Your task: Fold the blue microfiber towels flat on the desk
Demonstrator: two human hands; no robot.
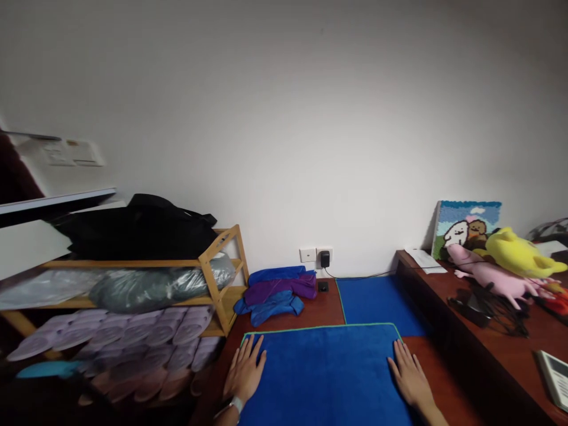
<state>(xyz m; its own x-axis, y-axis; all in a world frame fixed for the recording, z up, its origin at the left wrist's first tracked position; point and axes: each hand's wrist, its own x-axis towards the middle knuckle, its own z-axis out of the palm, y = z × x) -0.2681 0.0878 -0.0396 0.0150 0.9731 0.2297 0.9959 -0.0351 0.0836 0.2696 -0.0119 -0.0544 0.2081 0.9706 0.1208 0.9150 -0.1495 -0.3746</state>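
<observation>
A blue towel with a green edge (pixel 326 367) lies spread flat on the brown floor in front of me. My left hand (pixel 245 370) rests open and flat on its left edge, fingers stretched forward. My right hand (pixel 410 375) lies open and flat on its right edge. A second blue towel (pixel 377 299) is spread behind the first, near the wall. A pile of blue and purple cloths (pixel 278 291) sits crumpled by the wall socket.
A wooden rack (pixel 222 278) at the left holds a black bag, wrapped bundles and rows of pale slippers. At the right a dark wooden ledge (pixel 448 313) carries plush toys, cables, papers and a picture. A charger (pixel 325 258) is plugged into the wall.
</observation>
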